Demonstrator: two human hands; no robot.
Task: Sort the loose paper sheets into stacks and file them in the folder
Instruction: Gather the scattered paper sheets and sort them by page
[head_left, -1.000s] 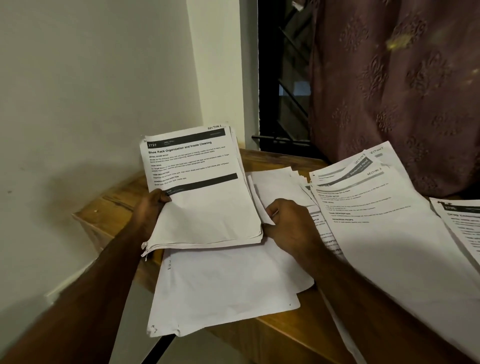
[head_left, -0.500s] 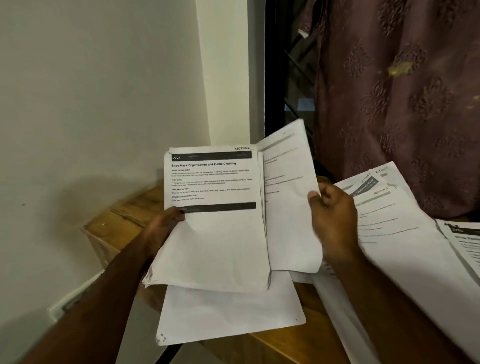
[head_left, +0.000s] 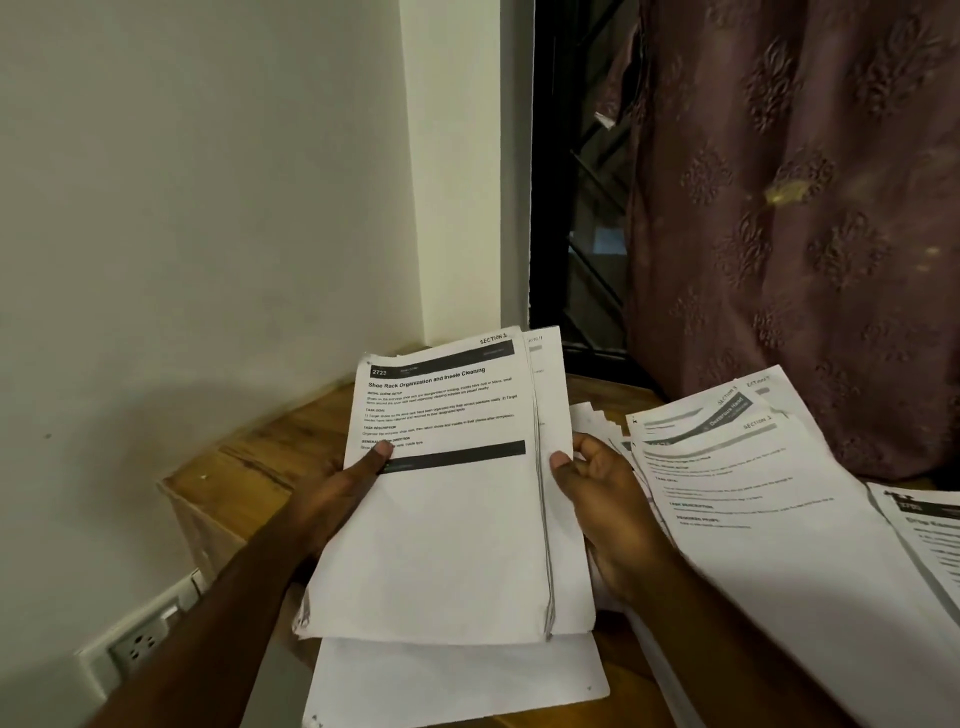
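I hold a stack of printed sheets (head_left: 447, 530) up in front of me, its top page headed "Shoe Rack Organization and Insole Cleaning". My left hand (head_left: 337, 499) grips the stack's left edge with the thumb on the page. My right hand (head_left: 602, 514) holds the right edge, where one sheet (head_left: 558, 493) sits behind the stack and sticks out to the right. Blank sheets (head_left: 457, 680) lie on the wooden table (head_left: 260, 467) below the stack. More printed sheets (head_left: 769, 519) are spread at the right. No folder is visible.
The table stands in a corner against a white wall. A patterned maroon curtain (head_left: 789, 234) hangs behind it, with a dark window grille (head_left: 576, 234) to its left. A wall socket (head_left: 140, 644) sits low at the left. Another printed page (head_left: 924, 525) lies at the far right.
My right hand picked a sheet up from the table, lifted it beside the stack, and has now brought it against the back of the stack. The stack rose and turned more upright.
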